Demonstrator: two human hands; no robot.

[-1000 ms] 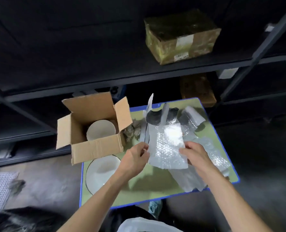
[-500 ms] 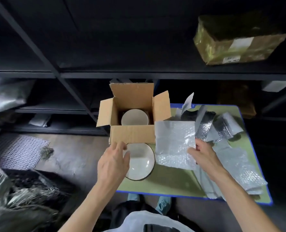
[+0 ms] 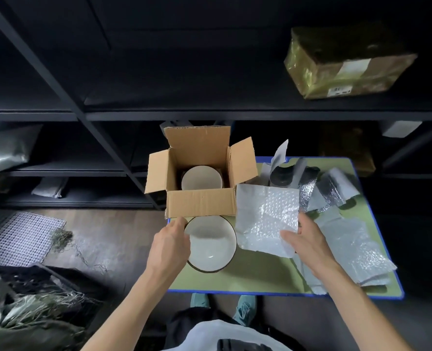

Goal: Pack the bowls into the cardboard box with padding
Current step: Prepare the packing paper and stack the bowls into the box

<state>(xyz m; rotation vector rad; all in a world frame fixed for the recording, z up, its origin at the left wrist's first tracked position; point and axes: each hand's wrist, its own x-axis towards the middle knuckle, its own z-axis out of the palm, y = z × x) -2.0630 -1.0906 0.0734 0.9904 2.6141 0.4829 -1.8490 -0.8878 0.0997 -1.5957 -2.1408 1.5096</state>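
Observation:
An open cardboard box (image 3: pixel 201 202) stands at the back left of a green mat (image 3: pixel 260 269), with one white bowl (image 3: pixel 201 178) inside it. A second white bowl with a dark rim (image 3: pixel 213 245) sits on the mat just in front of the box. My left hand (image 3: pixel 170 245) grips this bowl's left rim, thumb on the upper edge. My right hand (image 3: pixel 304 240) holds a sheet of bubble wrap (image 3: pixel 266 219) by its right edge, just right of the bowl.
More bubble wrap and silver foil padding (image 3: pixel 349 239) lies piled on the mat's right side. Black shelving (image 3: pixel 210 115) runs behind, with a taped parcel (image 3: pixel 346 62) on it. A white mesh mat (image 3: pixel 20 236) and dark bags lie on the floor at left.
My left hand let go of the bubble wrap, swung left and took hold of the bowl's rim. My right hand kept the sheet. The camera view shifted left.

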